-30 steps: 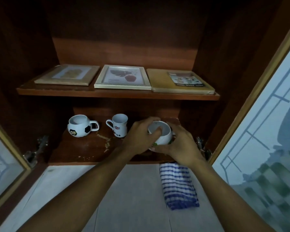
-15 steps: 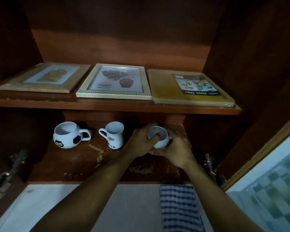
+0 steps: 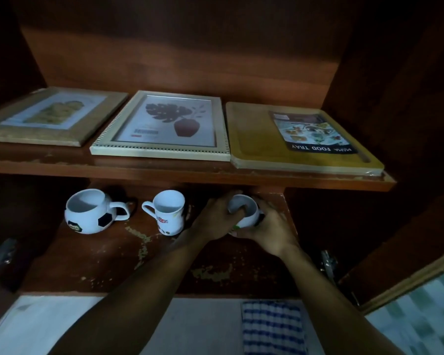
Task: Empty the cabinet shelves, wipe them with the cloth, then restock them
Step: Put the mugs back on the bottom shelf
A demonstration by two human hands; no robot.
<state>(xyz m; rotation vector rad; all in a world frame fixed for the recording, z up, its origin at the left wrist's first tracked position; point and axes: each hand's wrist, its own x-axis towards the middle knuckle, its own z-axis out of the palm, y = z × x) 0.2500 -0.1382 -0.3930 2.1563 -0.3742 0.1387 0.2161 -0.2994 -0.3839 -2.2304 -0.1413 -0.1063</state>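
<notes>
A small white cup (image 3: 249, 210) sits at the right of the lower shelf (image 3: 108, 260), held between both hands. My left hand (image 3: 215, 221) grips its left side with fingertips hooked over the rim. My right hand (image 3: 269, 231) cups its right side and base. To the left stand a white mug (image 3: 170, 212) with a red logo and a football-patterned mug (image 3: 91, 211). The upper shelf (image 3: 180, 171) carries two picture frames (image 3: 51, 116) (image 3: 164, 125) and a yellow food tray (image 3: 300, 137), all lying flat. A blue-and-white checked cloth (image 3: 273, 327) lies on the counter below.
The cabinet's dark wooden walls close in on both sides. Metal hinges (image 3: 328, 262) (image 3: 0, 254) sit at the lower corners. A glass door (image 3: 420, 298) stands open at the right. The white counter (image 3: 62, 326) runs under the cabinet.
The view has moved closer to and deeper into the cabinet. Both hands have carried the small cup further back onto the lower shelf, keeping the same grip.
</notes>
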